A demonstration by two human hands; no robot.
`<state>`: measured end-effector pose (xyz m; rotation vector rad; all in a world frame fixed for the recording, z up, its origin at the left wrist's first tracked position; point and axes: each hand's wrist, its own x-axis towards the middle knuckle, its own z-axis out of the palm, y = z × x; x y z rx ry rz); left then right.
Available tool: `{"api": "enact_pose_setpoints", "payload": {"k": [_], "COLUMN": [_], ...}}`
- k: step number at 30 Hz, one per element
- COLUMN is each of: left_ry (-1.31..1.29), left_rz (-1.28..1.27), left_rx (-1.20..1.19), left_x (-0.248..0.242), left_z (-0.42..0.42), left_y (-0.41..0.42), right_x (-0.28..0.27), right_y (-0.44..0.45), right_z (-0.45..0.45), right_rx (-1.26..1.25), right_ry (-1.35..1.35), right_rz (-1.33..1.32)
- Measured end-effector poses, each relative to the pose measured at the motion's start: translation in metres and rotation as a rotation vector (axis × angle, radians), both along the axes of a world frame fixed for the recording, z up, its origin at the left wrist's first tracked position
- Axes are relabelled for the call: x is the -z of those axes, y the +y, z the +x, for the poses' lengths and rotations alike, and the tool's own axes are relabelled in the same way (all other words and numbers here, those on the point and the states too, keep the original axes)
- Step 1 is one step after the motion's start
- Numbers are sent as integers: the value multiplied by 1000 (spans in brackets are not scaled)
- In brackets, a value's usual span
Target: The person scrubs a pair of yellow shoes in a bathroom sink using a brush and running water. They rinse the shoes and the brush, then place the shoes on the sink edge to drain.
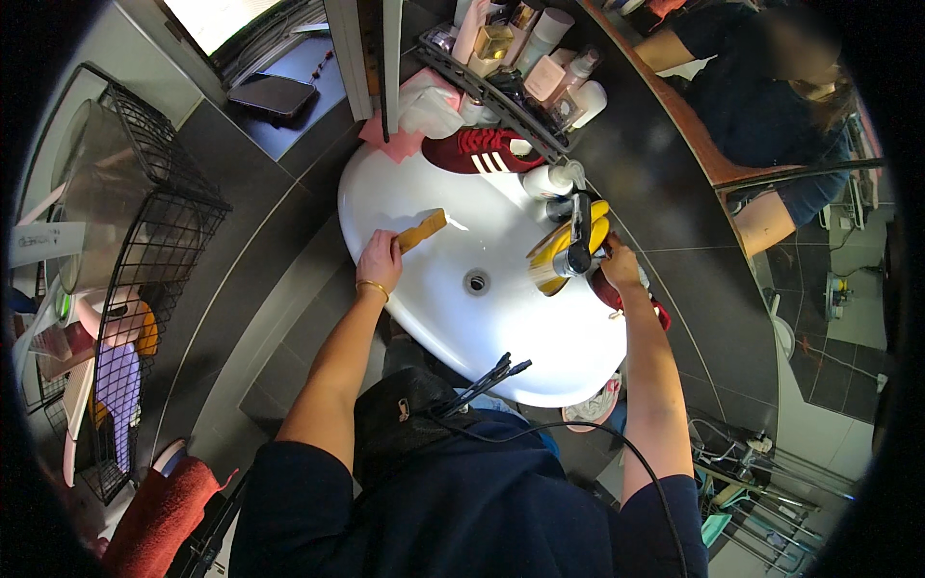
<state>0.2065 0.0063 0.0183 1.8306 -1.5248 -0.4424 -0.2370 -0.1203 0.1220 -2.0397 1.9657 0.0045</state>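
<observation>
My left hand (380,259) is shut on a flat tan brush-like piece (423,231), held over the left side of the white washbasin (462,217). My right hand (620,266) reaches behind the black and chrome tap (576,256), beside a yellow object (598,231) that the tap partly covers. Its fingertips are partly hidden, so I cannot tell whether they grip the tap or the yellow object. Under my right wrist lies a dark red shoe (605,289), mostly covered. Another dark red shoe (473,150) with white stripes rests on the basin's far rim.
By the tap stands a white pump bottle (547,180). A black rack (498,94) of toiletries is behind the basin, near tissues (430,105). At left are a phone (273,95) and a wire basket (155,217). A black cable (578,426) crosses my front. A mirror (766,115) flanks the right.
</observation>
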Motion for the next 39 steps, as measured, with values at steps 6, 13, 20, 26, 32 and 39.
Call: {"api": "enact_pose_setpoints", "payload": {"k": [6, 13, 20, 26, 32, 39], "left_ry": [24, -14, -12, -2, -43, -39], "left_rz": [22, 52, 75, 79, 69, 97], "left_rx": [-36, -18, -30, 3, -37, -44], "left_x": [2, -2, -2, -8, 1, -3], "left_z": [-2, 0, 1, -12, 1, 0], "left_y": [0, -1, 1, -10, 0, 0], "right_x": [50, 96, 121, 208, 180, 196], "right_y": [102, 112, 87, 142, 151, 131], "right_z": [34, 103, 135, 114, 169, 179], "right_rx": [578, 1074, 1070, 339, -74, -152], "right_ry": [-859, -1781, -2142, -766, -110, -30], "right_rz": [-624, 761, 623, 420, 475, 447]}}
